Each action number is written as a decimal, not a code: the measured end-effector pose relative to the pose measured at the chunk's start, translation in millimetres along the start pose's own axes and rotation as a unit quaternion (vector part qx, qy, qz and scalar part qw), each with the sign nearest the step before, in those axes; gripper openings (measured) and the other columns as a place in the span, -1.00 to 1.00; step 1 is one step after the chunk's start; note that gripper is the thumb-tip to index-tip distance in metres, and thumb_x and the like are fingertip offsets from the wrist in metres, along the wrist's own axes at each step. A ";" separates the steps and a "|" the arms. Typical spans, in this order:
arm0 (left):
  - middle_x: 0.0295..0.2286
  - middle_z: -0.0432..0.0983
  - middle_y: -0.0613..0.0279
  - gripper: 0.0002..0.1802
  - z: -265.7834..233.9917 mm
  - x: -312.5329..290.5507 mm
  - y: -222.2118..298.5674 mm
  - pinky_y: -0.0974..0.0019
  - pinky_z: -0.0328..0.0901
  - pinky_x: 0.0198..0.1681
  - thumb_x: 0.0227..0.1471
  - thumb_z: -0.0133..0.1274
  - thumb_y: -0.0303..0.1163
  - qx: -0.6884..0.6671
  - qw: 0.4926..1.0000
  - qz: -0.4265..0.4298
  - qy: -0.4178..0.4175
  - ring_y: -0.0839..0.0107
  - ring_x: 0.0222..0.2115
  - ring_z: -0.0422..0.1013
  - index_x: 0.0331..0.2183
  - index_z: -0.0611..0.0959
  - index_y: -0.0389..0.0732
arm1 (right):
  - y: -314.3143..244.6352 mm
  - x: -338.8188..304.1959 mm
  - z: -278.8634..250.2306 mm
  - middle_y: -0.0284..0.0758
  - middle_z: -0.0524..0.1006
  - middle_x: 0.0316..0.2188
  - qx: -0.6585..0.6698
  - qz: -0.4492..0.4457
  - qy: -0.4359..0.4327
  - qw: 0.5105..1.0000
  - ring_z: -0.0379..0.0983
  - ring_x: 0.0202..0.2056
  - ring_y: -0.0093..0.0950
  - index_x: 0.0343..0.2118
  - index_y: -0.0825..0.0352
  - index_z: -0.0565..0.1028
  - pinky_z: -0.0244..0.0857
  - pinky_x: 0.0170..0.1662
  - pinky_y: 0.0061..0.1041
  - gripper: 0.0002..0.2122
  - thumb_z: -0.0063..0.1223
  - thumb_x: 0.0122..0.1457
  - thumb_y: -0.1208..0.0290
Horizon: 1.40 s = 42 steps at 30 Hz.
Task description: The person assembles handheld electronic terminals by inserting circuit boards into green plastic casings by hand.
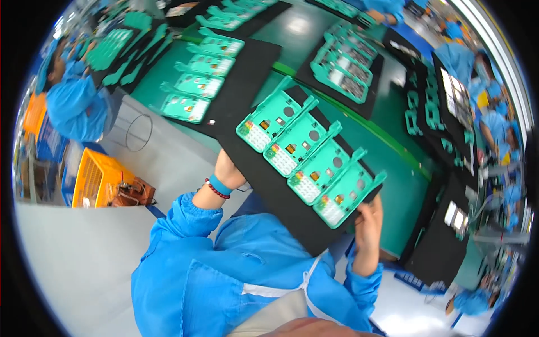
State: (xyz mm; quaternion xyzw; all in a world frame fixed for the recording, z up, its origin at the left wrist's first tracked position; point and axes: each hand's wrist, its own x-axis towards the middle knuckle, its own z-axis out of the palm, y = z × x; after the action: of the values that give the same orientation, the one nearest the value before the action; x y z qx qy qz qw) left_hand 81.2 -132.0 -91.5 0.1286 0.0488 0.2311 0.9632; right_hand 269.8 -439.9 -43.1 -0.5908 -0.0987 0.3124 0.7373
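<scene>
Black board w/ 4 green cases along its far edge, at the worktop's near edge. R hand pinches the board's right end in its grip; L hand at its left edge, grip part hidden, can't tell.

One head-worn fisheye view looks down past the blue jacket onto the nearby black board.

The black board hides the fingers of the left grip. Small parts inside the green cases are indistinct; the co-workers at far right blur.
</scene>
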 end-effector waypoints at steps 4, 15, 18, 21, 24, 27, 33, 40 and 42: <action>-0.01 0.51 0.09 -0.36 57.7 -5.9 -13.5 0.16 0.33 0.08 0.28 -0.14 0.08 0.173 0.973 -0.125 0.091 0.21 -0.05 0.46 0.12 0.47 -0.24 | -8.1 18.5 -59.1 -0.19 0.58 -0.19 -0.141 -0.112 0.109 0.978 0.51 -0.17 -0.57 0.27 0.52 0.17 0.39 -0.11 -0.58 -0.48 0.00 0.26 0.62; 0.10 0.31 -0.06 -0.39 101.1 -20.2 -91.1 0.07 0.24 0.10 0.02 0.24 -0.35 0.901 0.401 0.135 -0.098 0.00 0.01 0.36 0.13 0.49 -0.13 | -6.0 -39.9 -49.3 -0.13 0.46 -0.04 -0.620 -0.251 0.208 0.714 0.37 -0.01 -0.14 0.07 0.30 0.50 0.27 0.02 -0.20 -0.58 0.25 0.14 0.37; 0.14 0.24 -0.12 -0.36 97.6 -14.4 -109.1 0.02 0.24 0.06 0.01 0.25 -0.31 0.888 0.418 0.172 -0.086 -0.02 -0.03 0.34 0.15 0.48 -0.09 | 7.2 -45.6 -43.9 -0.10 0.43 0.01 -0.594 -0.277 0.237 0.717 0.34 0.00 -0.08 0.10 0.27 0.48 0.27 0.03 -0.18 -0.55 0.27 0.12 0.36; 0.11 0.32 -0.05 -0.35 86.1 -4.7 -109.9 0.00 0.23 0.09 -0.01 0.27 -0.30 0.889 0.395 0.182 -0.145 -0.08 0.02 0.26 0.15 0.49 -0.08 | 8.8 -52.9 -42.5 -0.15 0.44 0.01 -0.607 -0.289 0.208 0.711 0.32 0.01 -0.06 -0.05 0.28 0.57 0.27 0.07 -0.16 -0.68 0.27 0.09 0.46; 0.10 0.32 -0.04 -0.36 87.1 -8.2 -108.9 -0.05 0.18 0.15 0.00 0.26 -0.30 0.895 0.391 0.158 -0.147 -0.17 0.09 0.20 0.14 0.50 -0.06 | 12.7 -62.4 -42.1 -0.23 0.46 -0.02 -0.595 -0.285 0.198 0.725 0.31 0.01 -0.08 -0.09 0.22 0.61 0.29 0.06 -0.16 -0.68 0.31 0.04 0.42; 0.22 0.16 -0.08 -0.35 94.5 -16.4 -112.3 -0.11 0.08 0.22 0.01 0.25 -0.29 0.911 0.361 0.149 -0.133 -0.19 0.19 0.11 0.16 0.49 -0.03 | 8.7 -68.1 -34.7 -0.25 0.45 0.01 -0.610 -0.272 0.192 0.719 0.28 0.06 -0.08 -0.05 0.17 0.59 0.20 0.14 -0.13 -0.63 0.32 0.04 0.33; 0.22 0.19 0.01 -0.48 75.0 -12.8 -117.9 -0.26 -0.02 0.25 -0.04 0.28 -0.29 0.912 0.337 0.170 -0.159 -0.33 0.25 -0.03 0.03 0.63 0.09 | -62.5 -54.3 -78.7 -0.19 0.56 -0.26 -0.271 -0.266 0.281 0.881 0.49 -0.45 -0.57 0.05 0.38 0.29 0.36 -0.40 -0.65 -0.63 0.13 0.25 0.45; 0.20 0.23 0.05 -0.53 83.7 -16.1 -121.4 -0.19 0.00 0.27 -0.05 0.27 -0.39 0.897 0.364 0.189 -0.164 -0.26 0.27 -0.02 -0.03 0.65 0.01 | -136.7 -9.6 -250.1 -0.32 0.44 -0.45 0.146 -0.082 0.332 0.928 0.18 -0.63 -0.70 -0.16 0.35 0.38 0.15 -0.60 -0.72 -0.81 0.02 0.34 0.33; 0.20 0.23 0.03 -0.52 93.0 -16.1 -123.5 -0.18 0.00 0.27 -0.06 0.27 -0.39 0.887 0.375 0.187 -0.192 -0.26 0.26 -0.01 -0.02 0.65 0.02 | -125.9 -18.0 -296.8 -0.44 0.34 -0.57 0.211 -0.079 0.287 0.931 0.12 -0.65 -0.71 -0.25 0.25 0.38 0.05 -0.61 -0.72 -0.91 -0.01 0.35 0.37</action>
State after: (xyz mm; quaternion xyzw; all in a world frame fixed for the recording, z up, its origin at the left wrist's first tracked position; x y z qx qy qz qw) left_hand 134.6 -266.6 -34.8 0.9565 0.0140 0.1989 0.2130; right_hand 451.7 -704.0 -5.6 -0.4758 0.1386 0.0839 0.8645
